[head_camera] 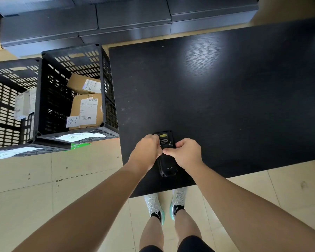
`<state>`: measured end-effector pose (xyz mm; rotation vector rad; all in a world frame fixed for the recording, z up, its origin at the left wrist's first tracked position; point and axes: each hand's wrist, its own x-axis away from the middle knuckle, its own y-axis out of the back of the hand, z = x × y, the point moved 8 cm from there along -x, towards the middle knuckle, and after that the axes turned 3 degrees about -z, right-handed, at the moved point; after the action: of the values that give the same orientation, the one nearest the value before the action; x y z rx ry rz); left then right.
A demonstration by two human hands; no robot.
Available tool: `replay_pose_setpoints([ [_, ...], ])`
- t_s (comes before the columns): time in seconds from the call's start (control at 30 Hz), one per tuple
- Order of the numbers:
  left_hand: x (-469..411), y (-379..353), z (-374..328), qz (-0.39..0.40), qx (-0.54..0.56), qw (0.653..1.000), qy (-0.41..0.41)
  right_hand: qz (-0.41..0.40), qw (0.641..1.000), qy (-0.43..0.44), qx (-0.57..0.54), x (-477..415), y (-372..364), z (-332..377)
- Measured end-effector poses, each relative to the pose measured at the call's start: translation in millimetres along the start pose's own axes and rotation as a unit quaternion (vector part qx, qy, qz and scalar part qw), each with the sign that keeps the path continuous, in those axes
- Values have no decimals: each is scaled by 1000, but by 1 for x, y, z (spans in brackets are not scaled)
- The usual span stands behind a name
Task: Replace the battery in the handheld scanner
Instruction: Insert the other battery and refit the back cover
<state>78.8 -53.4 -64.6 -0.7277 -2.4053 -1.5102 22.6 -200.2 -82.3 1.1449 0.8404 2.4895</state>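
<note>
A black handheld scanner (166,160) lies face down on the black table (225,99) near its front left corner, back side up with a yellow label by its top end. My left hand (146,151) grips its left edge around the middle. My right hand (185,154) is closed over its right edge, thumb pressing on the back cover. The battery itself is not visible. The middle of the scanner is hidden by my fingers.
Two black slotted plastic crates (49,99) stand on the tiled floor left of the table, holding cardboard parcels (85,110). Dark boxes (116,20) are stacked along the back. My feet in white shoes (164,206) stand under the table's front edge.
</note>
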Motion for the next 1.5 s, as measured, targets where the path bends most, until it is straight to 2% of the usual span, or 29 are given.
replay_pose_setpoints([
  [0.23, 22, -12, 24, -97, 160, 978, 94, 23, 997, 68, 12, -1, 4, -3],
  [0.3, 28, -16, 26, -111, 206, 964, 129, 12, 992, 120, 24, -3, 14, 3],
  [0.33, 30, -18, 26, -111, 230, 956, 142, 10, 984, 172, 53, -5, 19, 11],
  [0.43, 33, -24, 23, -104, 266, 945, 158, 59, 921, 341, 181, -4, 20, 41],
  [0.6, 32, -27, 23, -101, 277, 940, 172, 158, 796, 479, 334, -4, -3, 63],
  [0.73, 34, -28, 26, -107, 283, 935, 185, 175, 719, 554, 382, 0, -13, 72],
  [0.9, 36, -31, 26, -118, 292, 927, 202, 213, 626, 602, 448, 1, -20, 79],
  [1.0, 37, -33, 25, -114, 298, 923, 215, 215, 583, 626, 471, 1, -23, 81],
  [1.07, 37, -34, 25, -114, 296, 923, 220, 217, 568, 635, 476, 1, -24, 80],
  [1.13, 38, -34, 25, -115, 297, 921, 226, 222, 568, 637, 471, 1, -22, 80],
  [1.2, 40, -35, 25, -116, 294, 919, 234, 223, 588, 628, 459, 0, -21, 81],
  [1.4, 43, -37, 25, -125, 288, 916, 248, 194, 738, 533, 367, -5, -8, 72],
  [1.5, 43, -37, 27, -131, 291, 914, 249, 178, 792, 483, 329, -6, -5, 67],
])
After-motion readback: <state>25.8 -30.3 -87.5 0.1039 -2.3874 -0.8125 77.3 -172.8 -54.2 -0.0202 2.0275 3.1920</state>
